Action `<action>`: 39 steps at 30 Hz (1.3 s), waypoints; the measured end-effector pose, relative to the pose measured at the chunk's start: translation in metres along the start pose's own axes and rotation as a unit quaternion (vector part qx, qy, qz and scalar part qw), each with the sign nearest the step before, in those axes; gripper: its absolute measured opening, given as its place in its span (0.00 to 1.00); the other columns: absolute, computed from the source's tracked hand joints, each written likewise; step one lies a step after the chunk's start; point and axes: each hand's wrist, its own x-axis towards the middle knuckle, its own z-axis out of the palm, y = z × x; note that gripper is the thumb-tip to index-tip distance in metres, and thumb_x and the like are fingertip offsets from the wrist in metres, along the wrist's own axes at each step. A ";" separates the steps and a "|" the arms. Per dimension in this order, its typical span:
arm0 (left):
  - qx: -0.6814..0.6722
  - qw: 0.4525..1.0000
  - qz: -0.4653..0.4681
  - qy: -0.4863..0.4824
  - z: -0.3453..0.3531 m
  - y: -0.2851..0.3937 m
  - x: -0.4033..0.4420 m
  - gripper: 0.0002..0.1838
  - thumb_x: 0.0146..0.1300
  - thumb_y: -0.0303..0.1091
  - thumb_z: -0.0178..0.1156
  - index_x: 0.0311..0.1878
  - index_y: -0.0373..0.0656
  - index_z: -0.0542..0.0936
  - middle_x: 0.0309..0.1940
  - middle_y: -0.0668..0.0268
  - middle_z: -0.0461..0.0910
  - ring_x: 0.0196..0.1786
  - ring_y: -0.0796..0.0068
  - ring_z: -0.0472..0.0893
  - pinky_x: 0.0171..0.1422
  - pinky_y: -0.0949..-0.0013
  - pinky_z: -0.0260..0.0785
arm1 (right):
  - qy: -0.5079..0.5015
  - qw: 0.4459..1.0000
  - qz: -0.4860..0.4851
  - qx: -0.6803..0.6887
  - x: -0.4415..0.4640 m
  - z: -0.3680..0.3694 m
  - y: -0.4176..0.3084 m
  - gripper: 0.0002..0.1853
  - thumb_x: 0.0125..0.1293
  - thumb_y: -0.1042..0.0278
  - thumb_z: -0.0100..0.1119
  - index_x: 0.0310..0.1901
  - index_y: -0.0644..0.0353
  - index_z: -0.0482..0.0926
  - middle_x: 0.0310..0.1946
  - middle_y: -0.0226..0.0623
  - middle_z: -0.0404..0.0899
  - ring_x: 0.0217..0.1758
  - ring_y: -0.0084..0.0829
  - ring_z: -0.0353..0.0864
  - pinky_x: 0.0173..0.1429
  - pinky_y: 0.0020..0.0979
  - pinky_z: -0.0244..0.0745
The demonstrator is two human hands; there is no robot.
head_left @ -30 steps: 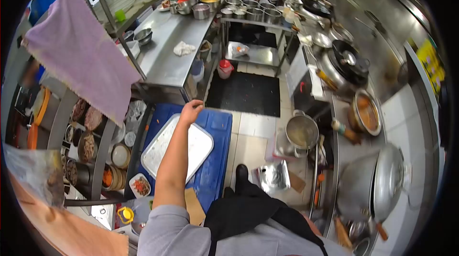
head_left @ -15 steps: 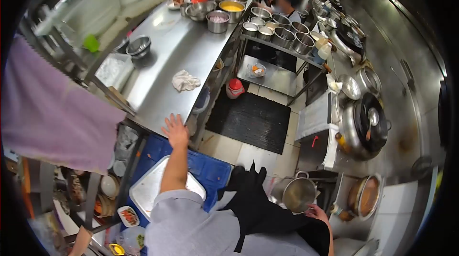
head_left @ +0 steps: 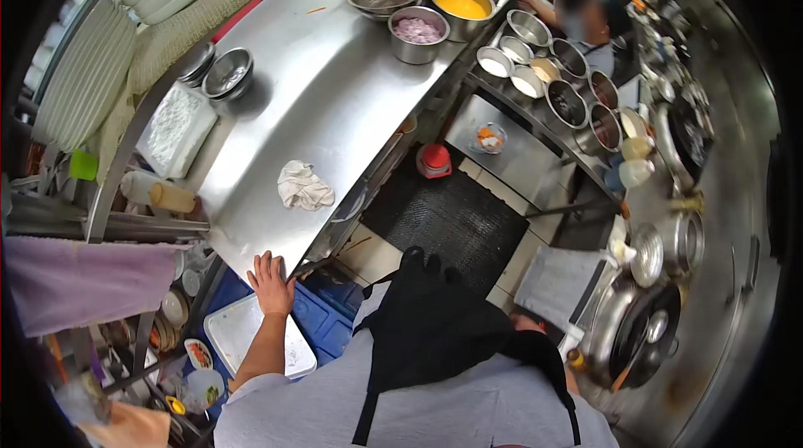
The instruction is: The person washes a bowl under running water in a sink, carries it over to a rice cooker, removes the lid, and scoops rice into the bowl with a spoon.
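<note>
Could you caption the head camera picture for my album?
Left hand spread at the near corner of a steel kitchen counter, with a crumpled white cloth lying beyond it.

My woven shirt [head_left: 477, 402] is pale grey, my fabric apron [head_left: 443, 322] plain black. I see the long stainless-steel counter [head_left: 335, 97] as silver grey streaked with white glare, the crumpled cloth rag [head_left: 304, 185] off-white, the hanging fabric towel [head_left: 92, 285] lilac. The shallow rectangular tray [head_left: 238, 331] is white, the flat plastic surface [head_left: 322, 320] beneath it bright blue. The round bucket lid [head_left: 434, 157] shows red, the rectangular floor mat [head_left: 452, 218] black with a fine texture.
</note>
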 end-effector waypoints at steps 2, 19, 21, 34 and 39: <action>-0.046 0.996 -0.071 -0.025 -0.009 0.015 0.011 0.38 0.50 0.38 0.73 0.65 0.53 0.67 0.71 0.62 0.60 0.79 0.55 0.52 0.76 0.37 0.44 | 0.080 0.996 -0.009 -0.023 0.071 -0.073 0.027 0.28 0.56 0.83 0.54 0.62 0.63 0.72 0.33 0.41 0.80 0.32 0.32 0.80 0.34 0.35 0.77; -0.443 0.738 -0.448 -0.244 0.074 0.398 -0.124 0.15 0.64 0.45 0.57 0.47 0.47 0.80 0.43 0.54 0.83 0.46 0.53 0.83 0.40 0.50 0.81 | -0.371 0.853 -0.148 -0.337 0.383 -0.304 -0.277 0.20 0.61 0.71 0.61 0.56 0.60 0.76 0.36 0.29 0.81 0.37 0.26 0.80 0.44 0.30 0.76; -0.442 0.706 -0.503 -0.231 0.083 0.424 -0.136 0.18 0.66 0.48 0.54 0.52 0.48 0.78 0.45 0.53 0.82 0.41 0.51 0.85 0.34 0.46 0.82 | -0.342 0.863 -0.073 -0.366 0.359 -0.302 -0.298 0.20 0.61 0.71 0.61 0.56 0.61 0.77 0.37 0.29 0.81 0.37 0.26 0.80 0.44 0.29 0.76; -0.509 0.822 0.218 -0.132 0.253 0.452 -0.201 0.11 0.43 0.37 0.62 0.19 0.39 0.74 0.26 0.51 0.74 0.28 0.49 0.74 0.37 0.51 0.70 | -0.382 0.778 0.063 -0.495 0.312 -0.348 -0.297 0.19 0.60 0.72 0.60 0.54 0.63 0.79 0.38 0.29 0.82 0.40 0.26 0.80 0.45 0.29 0.76; -0.738 0.291 -0.086 -0.603 0.234 0.401 -0.166 0.17 0.70 0.39 0.57 0.57 0.42 0.74 0.35 0.63 0.80 0.34 0.67 0.83 0.34 0.64 0.78 | -0.419 0.691 0.037 -0.588 0.316 -0.369 -0.285 0.18 0.58 0.73 0.57 0.51 0.64 0.80 0.38 0.31 0.83 0.41 0.26 0.81 0.46 0.30 0.75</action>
